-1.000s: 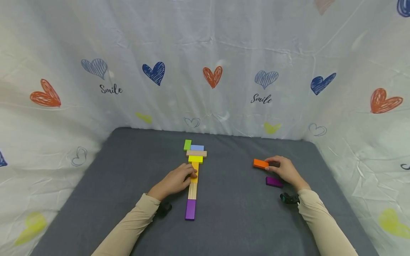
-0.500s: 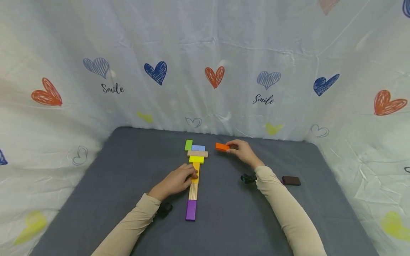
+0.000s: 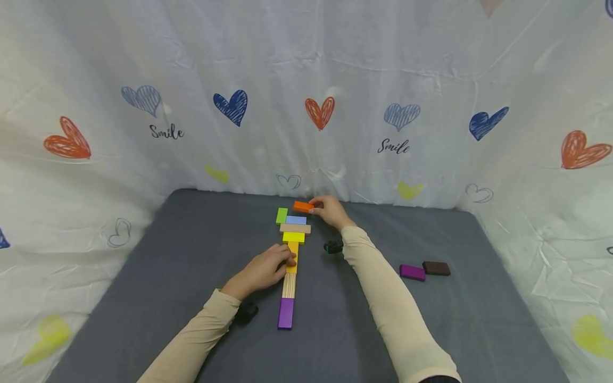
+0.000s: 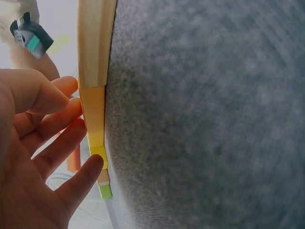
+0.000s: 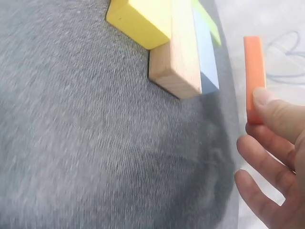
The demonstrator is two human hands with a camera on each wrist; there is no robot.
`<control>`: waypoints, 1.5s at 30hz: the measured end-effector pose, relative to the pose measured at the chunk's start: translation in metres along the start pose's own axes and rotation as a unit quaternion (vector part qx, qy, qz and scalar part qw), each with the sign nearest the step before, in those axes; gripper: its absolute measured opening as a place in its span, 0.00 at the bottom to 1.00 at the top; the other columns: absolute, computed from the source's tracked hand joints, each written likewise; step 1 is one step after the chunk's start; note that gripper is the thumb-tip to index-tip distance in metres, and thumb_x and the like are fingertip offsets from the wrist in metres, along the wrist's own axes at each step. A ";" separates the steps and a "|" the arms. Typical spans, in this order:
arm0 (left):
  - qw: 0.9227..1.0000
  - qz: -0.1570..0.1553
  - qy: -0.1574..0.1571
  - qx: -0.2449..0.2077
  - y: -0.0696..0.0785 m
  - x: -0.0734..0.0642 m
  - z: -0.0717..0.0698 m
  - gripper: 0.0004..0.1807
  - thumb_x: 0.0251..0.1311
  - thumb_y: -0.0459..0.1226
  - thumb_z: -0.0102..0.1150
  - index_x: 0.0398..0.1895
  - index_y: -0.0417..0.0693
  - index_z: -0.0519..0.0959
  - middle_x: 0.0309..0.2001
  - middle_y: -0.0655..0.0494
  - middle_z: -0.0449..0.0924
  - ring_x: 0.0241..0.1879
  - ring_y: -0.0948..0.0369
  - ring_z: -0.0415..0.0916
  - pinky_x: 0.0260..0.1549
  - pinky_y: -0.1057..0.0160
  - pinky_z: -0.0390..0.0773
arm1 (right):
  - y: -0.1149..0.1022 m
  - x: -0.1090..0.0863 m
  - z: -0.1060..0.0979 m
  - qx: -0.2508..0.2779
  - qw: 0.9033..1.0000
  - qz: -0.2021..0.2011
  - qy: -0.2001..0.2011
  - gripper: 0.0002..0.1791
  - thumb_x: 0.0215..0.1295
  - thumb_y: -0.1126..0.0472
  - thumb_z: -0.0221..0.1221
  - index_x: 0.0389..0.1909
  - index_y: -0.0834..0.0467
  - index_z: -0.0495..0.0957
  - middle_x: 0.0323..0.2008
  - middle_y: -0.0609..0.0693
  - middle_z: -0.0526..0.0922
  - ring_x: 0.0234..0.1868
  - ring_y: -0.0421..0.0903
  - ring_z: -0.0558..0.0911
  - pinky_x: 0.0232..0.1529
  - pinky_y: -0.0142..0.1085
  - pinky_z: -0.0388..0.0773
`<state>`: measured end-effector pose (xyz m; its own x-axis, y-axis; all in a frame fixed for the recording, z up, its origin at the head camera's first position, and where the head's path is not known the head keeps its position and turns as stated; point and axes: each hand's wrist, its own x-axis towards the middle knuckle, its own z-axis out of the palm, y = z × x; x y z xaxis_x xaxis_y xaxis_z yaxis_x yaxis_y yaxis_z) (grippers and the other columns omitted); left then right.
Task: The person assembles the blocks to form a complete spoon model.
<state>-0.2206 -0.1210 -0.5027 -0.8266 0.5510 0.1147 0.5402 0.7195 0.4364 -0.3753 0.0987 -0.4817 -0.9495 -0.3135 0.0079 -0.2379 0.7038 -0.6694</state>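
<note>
Right now I have the orange block at the fingertips of the right hand, its free end reaching left in the head view, just past the blue block and near the green block. From the right wrist I see the thumb pressed on one face near an end, fingertips behind, a narrow pinch; the lower fingers spread loosely away from it. Whether the block clears the dark cloth, I can't tell for sure.

On my other side, the left hand rests fingertips against the amber block, fingers apart and only gently bent, the thumb not wrapped round anything. The orange block is a slim, smooth-faced rectangular bar with crisp edges, evenly coloured.

Below the blue one, I read the row toward me: a plain wooden block, a yellow block, the amber one, a striped pale piece and a violet block. Well off to the right lie a magenta block and a brown block.
</note>
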 end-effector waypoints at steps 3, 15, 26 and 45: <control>1.000 0.002 0.002 0.000 -0.001 -0.001 0.001 0.10 0.63 0.31 0.55 0.41 0.52 0.82 0.48 0.61 0.79 0.48 0.62 0.73 0.50 0.59 0.80 | -0.002 0.004 0.005 -0.017 1.000 0.001 -0.009 0.17 0.68 0.57 0.60 0.56 0.57 0.81 0.55 0.55 0.83 0.54 0.52 0.81 0.57 0.45 0.78; 1.000 0.000 0.000 0.001 -0.002 -0.001 0.000 0.10 0.65 0.31 0.53 0.42 0.53 0.82 0.48 0.62 0.78 0.47 0.64 0.72 0.47 0.61 0.80 | -0.004 0.014 0.013 -0.048 0.998 -0.002 -0.029 0.18 0.69 0.57 0.60 0.57 0.58 0.80 0.55 0.55 0.83 0.53 0.52 0.81 0.58 0.45 0.77; 1.000 0.006 -0.001 -0.001 -0.003 0.000 0.000 0.10 0.65 0.32 0.53 0.42 0.53 0.82 0.49 0.61 0.78 0.48 0.64 0.72 0.48 0.61 0.80 | -0.004 0.016 0.017 -0.060 0.997 -0.013 -0.044 0.16 0.70 0.58 0.58 0.55 0.57 0.81 0.54 0.54 0.84 0.54 0.51 0.82 0.57 0.45 0.78; 1.000 0.004 -0.001 -0.003 -0.002 0.000 0.000 0.10 0.65 0.31 0.52 0.41 0.53 0.81 0.49 0.61 0.78 0.50 0.62 0.73 0.50 0.60 0.80 | -0.013 0.008 0.012 -0.044 0.997 -0.009 -0.070 0.19 0.73 0.57 0.54 0.61 0.58 0.77 0.59 0.56 0.80 0.60 0.53 0.79 0.62 0.46 0.76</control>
<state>-0.2216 -0.1227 -0.5040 -0.8214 0.5582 0.1169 0.5465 0.7119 0.4410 -0.3777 0.0792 -0.4823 -0.9085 -0.4086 -0.0881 -0.2781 0.7483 -0.6022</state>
